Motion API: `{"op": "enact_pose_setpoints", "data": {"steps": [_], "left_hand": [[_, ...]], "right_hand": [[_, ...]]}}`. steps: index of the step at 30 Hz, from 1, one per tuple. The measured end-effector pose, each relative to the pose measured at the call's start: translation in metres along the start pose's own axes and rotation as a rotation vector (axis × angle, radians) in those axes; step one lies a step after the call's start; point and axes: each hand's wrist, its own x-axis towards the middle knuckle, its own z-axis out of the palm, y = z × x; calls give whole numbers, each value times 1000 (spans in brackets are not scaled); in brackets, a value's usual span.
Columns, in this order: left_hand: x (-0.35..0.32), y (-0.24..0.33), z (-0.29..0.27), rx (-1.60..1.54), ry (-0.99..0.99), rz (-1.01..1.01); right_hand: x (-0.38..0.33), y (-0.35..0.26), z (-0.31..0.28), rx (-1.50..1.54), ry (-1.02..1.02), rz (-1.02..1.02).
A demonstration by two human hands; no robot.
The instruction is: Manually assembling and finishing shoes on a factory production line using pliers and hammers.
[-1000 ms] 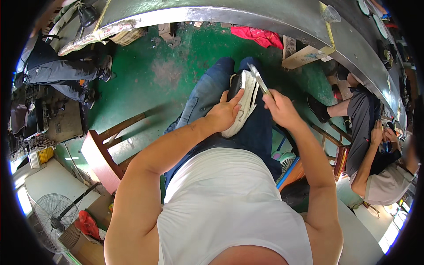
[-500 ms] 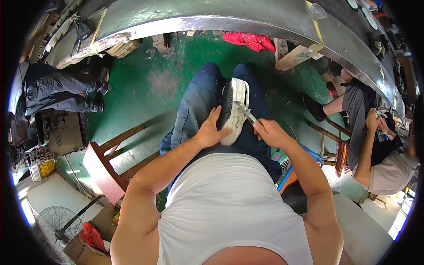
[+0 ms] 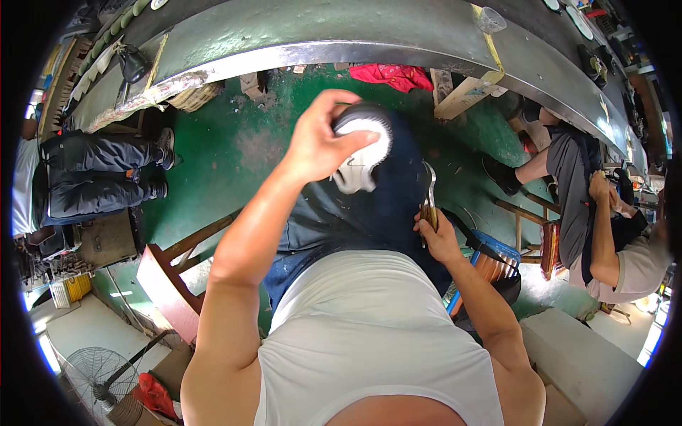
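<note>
My left hand (image 3: 318, 148) grips a shoe (image 3: 366, 155) with a black upper and a pale sole and lifts it above my lap. Its thumb presses on the sole, and the fingers reach round the far side. The shoe is tilted and slightly blurred, so part of its upper is hidden. Over my right thigh, my right hand (image 3: 442, 238) is closed round the brownish handles of metal pincers (image 3: 430, 186). Their curved head points away from me, apart from the shoe.
A long metal-topped bench (image 3: 320, 32) runs across the front. Red cloth (image 3: 391, 75) and a wooden block (image 3: 465, 98) lie beneath it. A pink-sided stool (image 3: 167, 295) stands left, a blue-edged seat (image 3: 497, 252) right. One person stands left; another sits right. A fan (image 3: 99, 380) is behind left.
My left hand has raised the shoe off my lap and tipped it, moving away from me. The pincers have come off the sole and moved right, with their head now pointing forward.
</note>
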Motion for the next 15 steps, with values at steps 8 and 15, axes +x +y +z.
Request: {"op": "enact_pose_setpoints", "data": {"steps": [8, 15], "left_hand": [[-39, -107, 19, 501, -296, -341], [-77, -90, 30, 684, -12, -261]], "right_hand": [[1, -62, -13, -389, -117, -85], [14, -69, -5, -585, -267, -211]]}}
